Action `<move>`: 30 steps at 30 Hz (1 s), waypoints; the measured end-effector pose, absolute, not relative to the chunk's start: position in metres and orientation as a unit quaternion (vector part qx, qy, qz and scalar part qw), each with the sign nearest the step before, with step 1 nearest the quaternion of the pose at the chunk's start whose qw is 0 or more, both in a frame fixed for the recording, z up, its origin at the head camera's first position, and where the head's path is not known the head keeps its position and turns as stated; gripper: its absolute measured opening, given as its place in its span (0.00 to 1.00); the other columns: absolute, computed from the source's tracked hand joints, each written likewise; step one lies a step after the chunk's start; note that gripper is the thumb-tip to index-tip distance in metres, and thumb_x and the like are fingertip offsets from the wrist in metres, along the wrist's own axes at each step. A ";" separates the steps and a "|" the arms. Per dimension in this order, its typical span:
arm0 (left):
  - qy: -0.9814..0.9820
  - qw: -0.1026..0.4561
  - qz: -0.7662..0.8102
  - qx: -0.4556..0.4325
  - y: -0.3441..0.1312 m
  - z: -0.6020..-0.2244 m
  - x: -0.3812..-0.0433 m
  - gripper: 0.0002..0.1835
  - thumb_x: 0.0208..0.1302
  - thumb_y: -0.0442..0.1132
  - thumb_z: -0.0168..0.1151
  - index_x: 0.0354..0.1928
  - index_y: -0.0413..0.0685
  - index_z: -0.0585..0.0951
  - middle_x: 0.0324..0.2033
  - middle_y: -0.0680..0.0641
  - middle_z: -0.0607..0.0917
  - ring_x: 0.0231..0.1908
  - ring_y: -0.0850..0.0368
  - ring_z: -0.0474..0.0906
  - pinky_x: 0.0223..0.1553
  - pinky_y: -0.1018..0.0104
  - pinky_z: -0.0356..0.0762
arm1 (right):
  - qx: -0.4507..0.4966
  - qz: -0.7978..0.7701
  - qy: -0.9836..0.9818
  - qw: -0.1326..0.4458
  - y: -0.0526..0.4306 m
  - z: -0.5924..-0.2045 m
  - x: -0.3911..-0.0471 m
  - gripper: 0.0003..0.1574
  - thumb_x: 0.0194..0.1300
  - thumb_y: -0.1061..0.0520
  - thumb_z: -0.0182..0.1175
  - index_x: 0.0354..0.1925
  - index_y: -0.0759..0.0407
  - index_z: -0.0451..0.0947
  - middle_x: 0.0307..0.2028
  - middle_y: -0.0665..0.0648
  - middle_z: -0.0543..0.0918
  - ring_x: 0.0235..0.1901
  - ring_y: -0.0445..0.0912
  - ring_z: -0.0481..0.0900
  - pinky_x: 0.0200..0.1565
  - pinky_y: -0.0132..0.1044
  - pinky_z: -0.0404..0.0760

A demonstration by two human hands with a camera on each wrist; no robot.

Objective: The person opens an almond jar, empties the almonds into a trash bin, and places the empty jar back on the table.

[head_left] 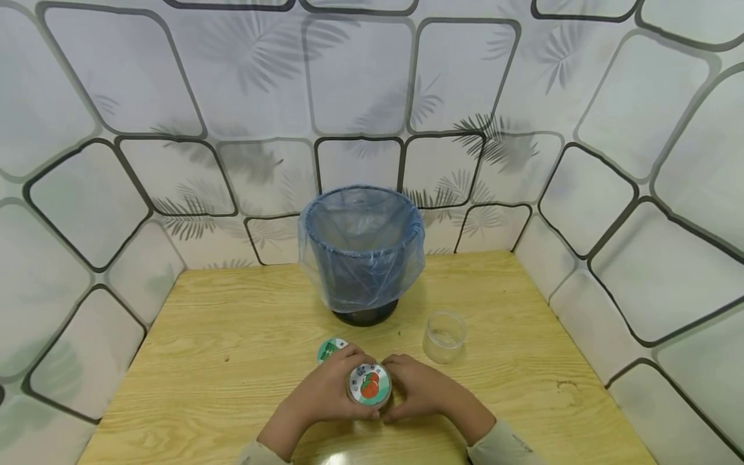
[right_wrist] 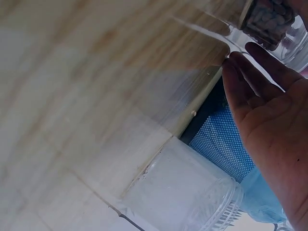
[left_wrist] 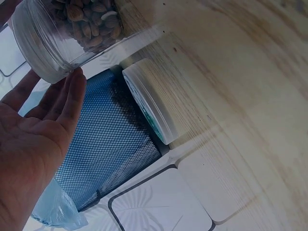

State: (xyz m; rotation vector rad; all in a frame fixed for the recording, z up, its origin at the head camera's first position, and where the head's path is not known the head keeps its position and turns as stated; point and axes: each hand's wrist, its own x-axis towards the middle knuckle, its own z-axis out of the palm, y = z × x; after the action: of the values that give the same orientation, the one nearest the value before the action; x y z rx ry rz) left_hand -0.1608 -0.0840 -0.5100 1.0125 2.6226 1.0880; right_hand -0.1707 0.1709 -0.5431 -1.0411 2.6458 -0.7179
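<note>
A clear jar of almonds (left_wrist: pixel 90 23) stands on the table, its lid (head_left: pixel 369 385) printed with a red fruit. My left hand (head_left: pixel 332 389) curves round the jar's left side and grips it near the lid, fingertips under the rim in the left wrist view. On the other side, the fingers and thumb of my right hand (head_left: pixel 420 387) curl round the lower part of the jar. Beside my left fingers lies another round lid (head_left: pixel 331 349), green and white and partly hidden. A clear lidless container (head_left: pixel 444 337) stands beyond my right hand.
Behind the hands stands a dark mesh bin (left_wrist: pixel 113 139) lined with a blue plastic bag (head_left: pixel 361 284). The wooden table (head_left: pixel 232 387) meets patterned walls at the back and both sides. A few small crumbs (head_left: pixel 227 359) dot the tabletop.
</note>
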 end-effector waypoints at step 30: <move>0.877 0.037 0.363 0.314 -0.081 -0.508 -0.163 0.39 0.47 0.62 0.86 0.60 0.56 0.84 0.52 0.59 0.84 0.51 0.62 0.80 0.52 0.63 0.85 | -0.343 -0.330 0.870 0.130 0.174 -0.532 -0.171 0.45 0.60 0.37 0.79 0.70 0.45 0.75 0.63 0.42 0.80 0.64 0.39 0.78 0.68 0.41 0.80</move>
State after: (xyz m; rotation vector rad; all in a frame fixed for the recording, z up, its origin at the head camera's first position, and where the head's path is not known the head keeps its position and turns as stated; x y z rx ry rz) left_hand -0.1630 -0.0812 -0.5083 0.9637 2.6919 1.1138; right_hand -0.1706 0.1739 -0.5323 -0.9967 2.5273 -0.9582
